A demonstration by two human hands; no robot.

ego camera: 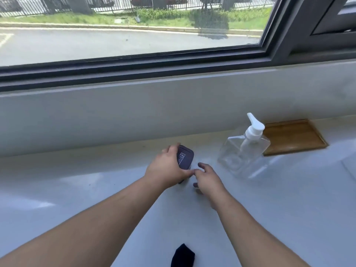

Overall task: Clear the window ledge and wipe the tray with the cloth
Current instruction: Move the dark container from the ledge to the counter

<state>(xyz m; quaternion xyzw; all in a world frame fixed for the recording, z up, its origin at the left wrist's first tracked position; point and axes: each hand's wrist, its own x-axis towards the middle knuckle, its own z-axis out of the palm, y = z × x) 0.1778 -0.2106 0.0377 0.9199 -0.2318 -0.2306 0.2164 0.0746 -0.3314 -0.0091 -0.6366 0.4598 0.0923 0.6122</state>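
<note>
My left hand (167,168) grips a small dark purple container (185,158) with white lettering, standing on the white window ledge (96,189). Just to its right, my right hand (207,179) hovers with fingers spread, holding nothing, its fingertips close to my left thumb. A clear square pump bottle (244,151) with a white pump stands further right. Behind it lies a flat wooden tray (294,136) with nothing on it. A dark cloth (183,256) lies at the near edge of the view, between my forearms.
A white wall rises behind the ledge up to the dark window frame (134,68). Through the glass I see a road, grass and a fence. A second frame section sits at the top right.
</note>
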